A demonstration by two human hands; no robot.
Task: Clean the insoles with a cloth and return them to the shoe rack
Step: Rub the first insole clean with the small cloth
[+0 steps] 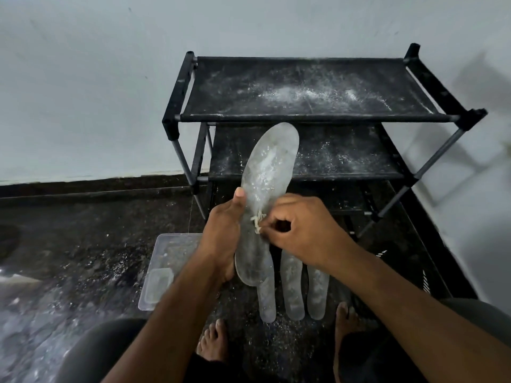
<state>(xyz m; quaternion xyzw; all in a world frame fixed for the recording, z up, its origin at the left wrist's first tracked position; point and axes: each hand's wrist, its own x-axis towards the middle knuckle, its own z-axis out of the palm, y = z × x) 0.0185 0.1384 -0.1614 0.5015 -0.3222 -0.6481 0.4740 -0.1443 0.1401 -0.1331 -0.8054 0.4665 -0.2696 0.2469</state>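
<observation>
While the person crouches barefoot on the dark speckled floor (83,244), the left hand (221,233) grips a translucent grey insole (269,172) along its left edge, thumb laid up the front face and fingers wrapped behind, holding it upright with the toe end raised in front of the shoe rack (304,117). The right hand (307,230) has its fingers curled in, pinching a small pale scrap of cloth (257,221) against the middle of the insole's face, which is streaked with whitish dust. Below the hands, three more insoles (293,288) lie side by side on the floor, toes pointing toward the rack, just ahead of the person's bare feet (213,344). A clear plastic container (163,266) sits on the floor to the left of them, partly behind the left forearm. The rack is black, stands against the pale wall (96,92), and its fabric shelves are dusted with white powder, heaviest on the top one.
</observation>
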